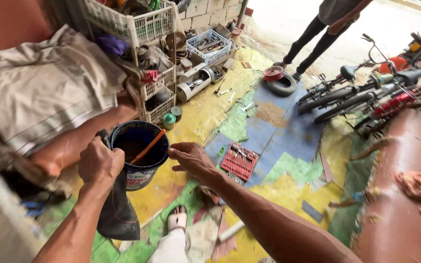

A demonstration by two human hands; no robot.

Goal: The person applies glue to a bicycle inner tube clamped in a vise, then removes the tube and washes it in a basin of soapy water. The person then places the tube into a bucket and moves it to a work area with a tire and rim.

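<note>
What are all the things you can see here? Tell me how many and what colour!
bucket: one, dark blue, held up in the middle
stick: one, orange, leaning inside the bucket
dark rag: one, black, hanging under the left hand
tool set: one, red case, open on the floor
tyre: one, black, on the floor, red dish on top
spanners: several, silver, scattered on the floor
crate shelves: one stack, white, by the wall
bicycles: several, dark and red, at right
another person: one, dark trousers, standing at top
left hand: grips the bucket's edge with the rag
right hand: fingertips at the bucket's rim
</note>
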